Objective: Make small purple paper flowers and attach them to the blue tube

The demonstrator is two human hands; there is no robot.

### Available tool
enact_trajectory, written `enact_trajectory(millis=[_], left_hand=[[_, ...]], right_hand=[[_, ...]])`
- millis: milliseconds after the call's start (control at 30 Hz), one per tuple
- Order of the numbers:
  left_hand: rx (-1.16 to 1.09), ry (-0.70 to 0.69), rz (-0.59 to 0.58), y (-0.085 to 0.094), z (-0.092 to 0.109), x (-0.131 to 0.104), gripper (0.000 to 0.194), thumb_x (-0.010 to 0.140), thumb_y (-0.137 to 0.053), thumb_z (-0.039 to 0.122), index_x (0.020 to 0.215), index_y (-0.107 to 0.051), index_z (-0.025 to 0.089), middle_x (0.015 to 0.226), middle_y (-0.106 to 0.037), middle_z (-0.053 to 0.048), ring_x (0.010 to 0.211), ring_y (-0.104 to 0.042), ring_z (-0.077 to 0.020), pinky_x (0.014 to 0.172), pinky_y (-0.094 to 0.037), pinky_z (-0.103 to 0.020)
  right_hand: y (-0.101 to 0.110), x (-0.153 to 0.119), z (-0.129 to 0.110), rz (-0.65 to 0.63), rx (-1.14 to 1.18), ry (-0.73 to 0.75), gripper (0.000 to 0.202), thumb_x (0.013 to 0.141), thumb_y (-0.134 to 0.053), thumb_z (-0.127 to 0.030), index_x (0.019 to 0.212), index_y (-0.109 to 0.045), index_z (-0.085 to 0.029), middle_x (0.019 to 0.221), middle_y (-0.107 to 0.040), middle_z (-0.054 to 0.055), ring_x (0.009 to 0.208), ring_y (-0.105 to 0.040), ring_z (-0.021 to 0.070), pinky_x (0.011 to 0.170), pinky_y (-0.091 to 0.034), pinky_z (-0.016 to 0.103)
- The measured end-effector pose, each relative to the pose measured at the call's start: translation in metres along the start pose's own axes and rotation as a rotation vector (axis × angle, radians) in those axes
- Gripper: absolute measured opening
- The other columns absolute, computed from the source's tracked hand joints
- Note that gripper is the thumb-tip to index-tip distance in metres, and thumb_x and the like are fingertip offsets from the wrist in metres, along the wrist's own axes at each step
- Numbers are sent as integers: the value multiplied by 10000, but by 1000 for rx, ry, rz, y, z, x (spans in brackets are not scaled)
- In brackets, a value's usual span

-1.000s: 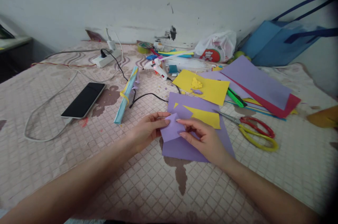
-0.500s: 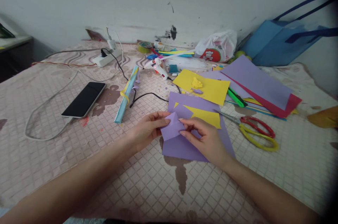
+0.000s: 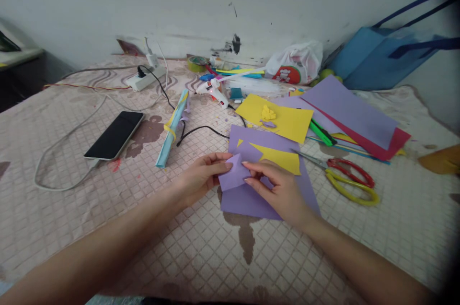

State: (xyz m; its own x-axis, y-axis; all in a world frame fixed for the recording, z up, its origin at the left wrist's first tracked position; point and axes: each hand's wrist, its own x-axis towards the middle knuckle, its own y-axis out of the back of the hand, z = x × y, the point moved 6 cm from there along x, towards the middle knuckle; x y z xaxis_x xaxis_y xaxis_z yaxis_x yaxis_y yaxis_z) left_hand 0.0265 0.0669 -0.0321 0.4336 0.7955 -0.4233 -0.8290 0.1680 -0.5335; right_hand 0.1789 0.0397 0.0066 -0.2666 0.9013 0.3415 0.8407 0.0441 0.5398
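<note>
A small folded purple paper (image 3: 233, 176) is held between both hands, above a larger purple sheet (image 3: 247, 204) on the table. My left hand (image 3: 204, 174) pinches its left edge, thumb on top. On the right side, my right hand (image 3: 276, 187) grips the same paper with thumb and fingertips. Beneath and beyond the hands, a cut yellow piece (image 3: 283, 158) lies on the purple sheet. Scissors (image 3: 347, 178) with red and yellow handles rest just right of that sheet, their blades pointing toward it.
A white glue gun (image 3: 215, 94), a blue paper roll (image 3: 170, 134) and a phone (image 3: 115, 136) on a cable lie beyond and left. A yellow sheet (image 3: 287, 120), green cutter (image 3: 321, 132) and stacked purple and red papers (image 3: 355, 108) sit to the right. Behind are a power strip (image 3: 142, 79) and blue bag (image 3: 377, 58).
</note>
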Motion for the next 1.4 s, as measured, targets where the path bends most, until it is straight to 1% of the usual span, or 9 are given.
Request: enact_trajectory(millis=[100,200,267,367,567,700,867,1133,1400], left_hand=[[-8,-8,-11,-2,0,0,207,713,-709,119,908,-642,140,820,-657,-27,689,-600,-99,654,-455,-217],[-19,-20,-3,-2,1,-1,202,718,-702,107,908,-641,143,819,-658,-23,701,-604,-100,673,-457,-224],[-18,-22,10,-1,1,-1,206,719,-702,107,912,-640,140,844,-659,-27,721,-607,-102,689,-459,-229],[-9,-16,11,0,0,0,214,720,-703,108,923,-641,136,856,-656,-26,715,-602,-93,685,-458,-221],[-30,16,1,-1,-1,0,203,734,-682,86,929,-642,125,827,-659,-32,691,-599,-87,664,-463,-203],[-42,26,18,-1,-2,0,200,731,-682,78,922,-644,124,793,-659,-27,669,-599,-86,645,-464,-197],[-26,29,21,-1,-3,1,215,736,-681,99,944,-635,124,839,-670,-48,691,-614,-103,653,-476,-209],[-40,22,64,1,-4,1,202,734,-660,55,925,-635,113,837,-664,-50,669,-607,-96,646,-476,-210],[-39,6,22,0,-4,1,204,740,-666,78,939,-639,112,823,-658,-42,663,-602,-91,623,-474,-200]], right_hand=[[-1,-2,4,16,5,-48,288,834,-585,-243,1121,-588,-272,848,-610,20,791,-587,165,753,-496,322],[-1,-3,5,40,13,-67,235,828,-593,-255,1062,-597,-267,863,-616,23,775,-592,162,730,-502,312],[0,-2,2,44,5,-41,202,830,-591,-244,1030,-610,-265,858,-619,22,774,-589,162,730,-496,313],[1,0,-2,39,-4,13,214,836,-586,-211,1040,-621,-264,843,-615,18,775,-580,158,729,-486,312],[1,0,-5,28,-13,65,226,846,-577,-197,1053,-638,-264,849,-617,23,786,-595,160,715,-491,313],[1,0,-7,27,-80,113,228,851,-566,-186,1056,-636,-259,873,-619,35,809,-601,170,731,-499,320],[-1,-3,-4,29,-112,90,267,843,-574,-162,1098,-567,-239,881,-622,31,783,-592,160,746,-494,318],[-4,-2,-9,22,-107,140,229,827,-602,-164,1043,-605,-238,832,-606,26,750,-576,155,698,-491,306],[1,-4,-8,114,-99,148,219,829,-588,-137,1024,-605,-237,832,-601,17,735,-575,141,695,-490,300]])
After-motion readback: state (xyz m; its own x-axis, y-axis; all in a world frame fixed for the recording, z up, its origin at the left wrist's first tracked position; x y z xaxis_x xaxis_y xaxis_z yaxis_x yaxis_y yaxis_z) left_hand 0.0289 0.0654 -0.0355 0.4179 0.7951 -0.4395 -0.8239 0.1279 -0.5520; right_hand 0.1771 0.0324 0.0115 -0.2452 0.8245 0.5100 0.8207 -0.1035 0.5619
